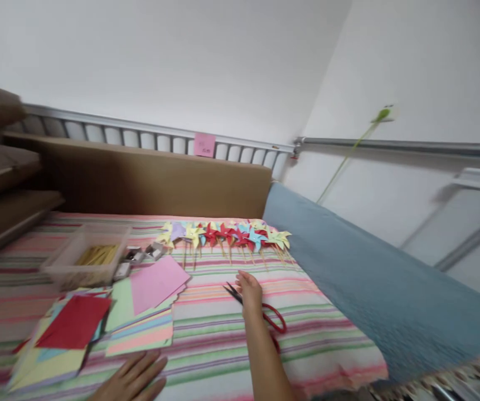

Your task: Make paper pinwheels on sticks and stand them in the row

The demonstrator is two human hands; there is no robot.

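Observation:
My left hand (133,379) lies flat on the striped cloth at the bottom, fingers spread and holding nothing. Just beyond its fingertips is a stack of pastel paper squares with a pink sheet (160,283) on top. My right hand (250,289) reaches forward over red-handled scissors (279,322), hiding their middle; the blades point to the left. Its fingers are loosely bent, with a small gap at the thumb and nothing visible between them. Past it, several paper pinwheels (225,233) on wooden sticks lie in a row, coloured red, yellow, blue and purple.
A clear plastic box (85,273) holds wooden sticks, with small open boxes (134,255) beside it. More paper squares (74,322) lie at the left. A cardboard panel (160,184) stands behind, brown cartons (5,167) rise at left, and a blue covered surface (348,267) borders the right.

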